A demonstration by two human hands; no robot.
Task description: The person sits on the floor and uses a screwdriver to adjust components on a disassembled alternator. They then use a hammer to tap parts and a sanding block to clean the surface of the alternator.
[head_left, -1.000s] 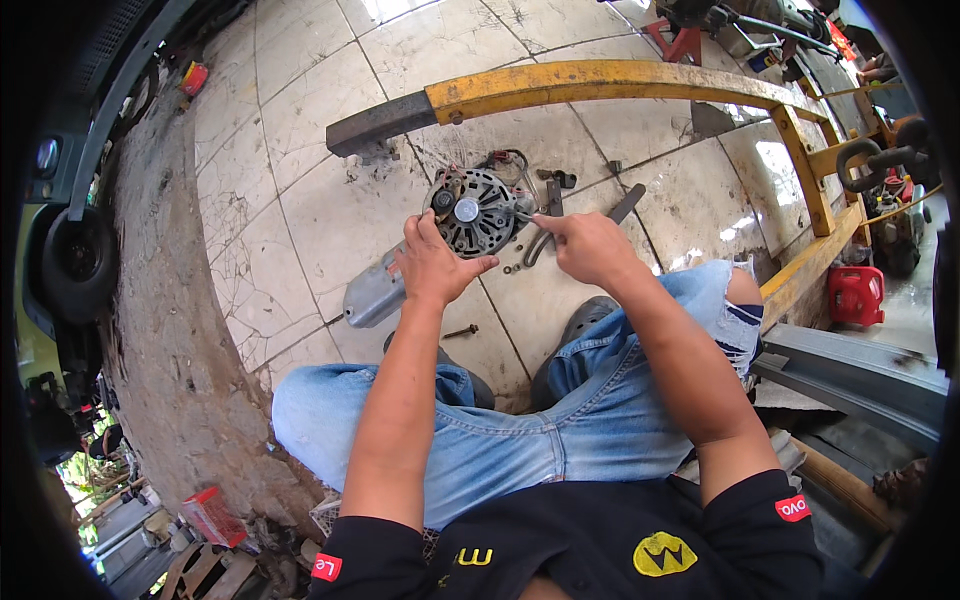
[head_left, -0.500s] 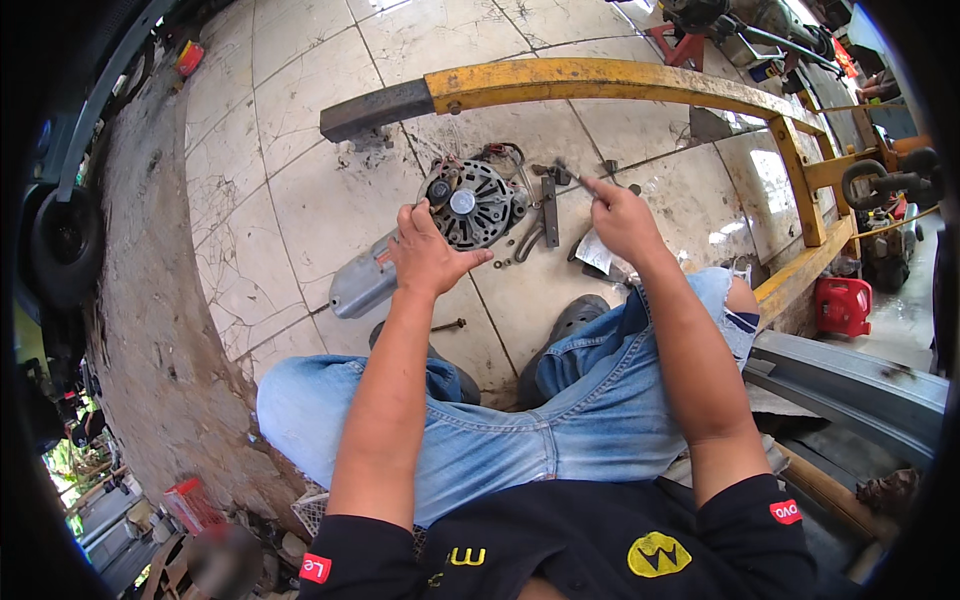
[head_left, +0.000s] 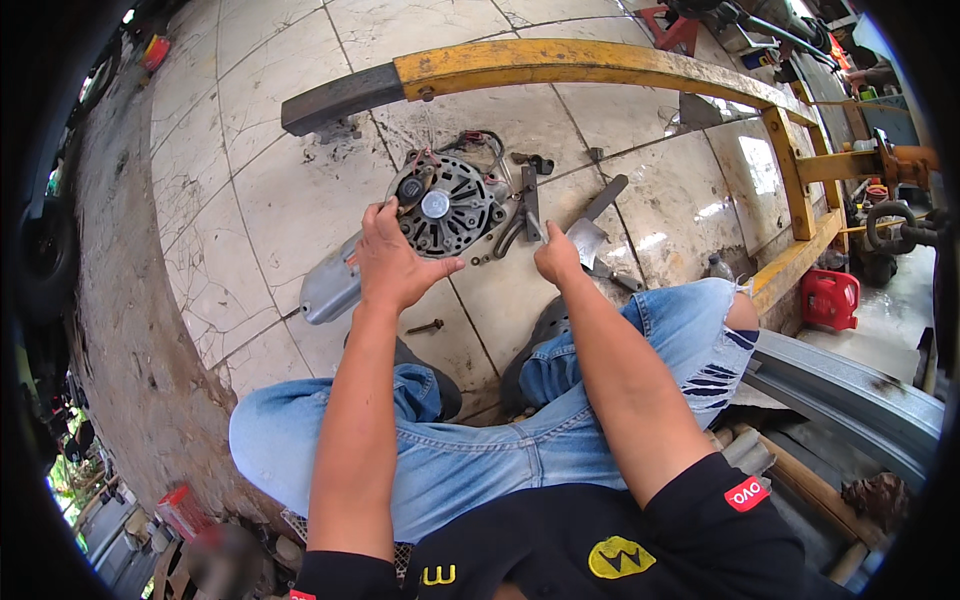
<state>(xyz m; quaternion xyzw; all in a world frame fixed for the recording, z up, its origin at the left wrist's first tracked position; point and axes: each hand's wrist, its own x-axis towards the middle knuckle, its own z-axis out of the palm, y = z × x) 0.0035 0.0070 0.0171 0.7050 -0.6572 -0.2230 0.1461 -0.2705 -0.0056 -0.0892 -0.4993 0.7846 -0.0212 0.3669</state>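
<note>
- The left grip is spread, fingers at the near-left edge of the round slotted alternator.
- The right grip is closed around a slim metal tool.
- The alternator lies on the tiled floor, beyond the shoes.

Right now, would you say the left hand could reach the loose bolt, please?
Probably yes: the bolt lies uncovered close to the left hand, with nothing visible between, though that hand is at the round slotted metal part.
</note>
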